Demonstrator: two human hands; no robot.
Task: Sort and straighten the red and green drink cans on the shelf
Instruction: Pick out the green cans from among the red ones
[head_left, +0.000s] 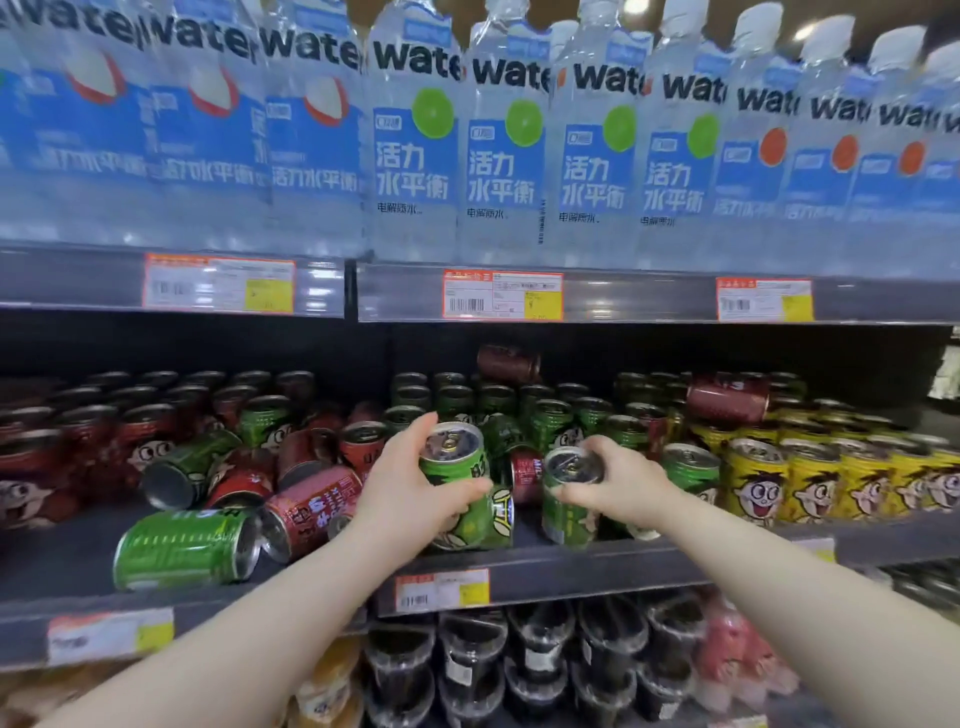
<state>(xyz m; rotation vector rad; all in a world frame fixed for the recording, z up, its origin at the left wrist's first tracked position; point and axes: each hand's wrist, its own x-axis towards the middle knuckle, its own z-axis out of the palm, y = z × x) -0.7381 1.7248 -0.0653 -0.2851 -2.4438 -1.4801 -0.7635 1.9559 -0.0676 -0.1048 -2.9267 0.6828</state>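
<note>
Green can (457, 462) in our left hand (410, 483) tilts at the front lip of the shelf (571, 566), with fingers and thumb wrapped round its side. Our right hand (618, 483) curls over the top rim of a second green can (569, 499) just beside it. We judge these cans stiff but thin-walled and smooth, with some weight if full. A grip round the middle of the body should hold better than a pinch at the lid, and a hard squeeze could dent them. To our left, a fallen green can (182, 548) and a fallen red can (311, 504) lie on their sides, touching, and would likely roll if nudged. Behind them reds and greens stand mixed, with yellow cans (753, 483) to the right. Farthest back, a stray red can (509, 364) lies atop the green rows
</note>
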